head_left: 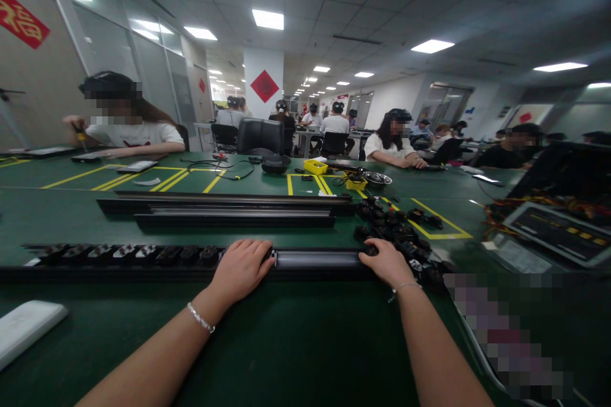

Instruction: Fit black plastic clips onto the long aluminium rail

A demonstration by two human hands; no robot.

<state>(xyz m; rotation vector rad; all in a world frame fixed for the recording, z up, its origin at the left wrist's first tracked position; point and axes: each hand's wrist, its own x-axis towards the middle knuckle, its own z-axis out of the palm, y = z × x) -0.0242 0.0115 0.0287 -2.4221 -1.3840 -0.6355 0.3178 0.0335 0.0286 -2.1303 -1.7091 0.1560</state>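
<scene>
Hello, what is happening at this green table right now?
A person works on a long black rail lying across the green table. The left hand rests on the rail where a row of black sockets ends. The right hand reaches into a pile of loose black sockets. Two more rails lie behind. Other people sit at tables nearby.

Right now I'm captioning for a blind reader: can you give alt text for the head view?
Two bare hands rest on a long black rail on a green table: the left hand beside a row of black modules, the right hand at a loose pile of modules.
</scene>
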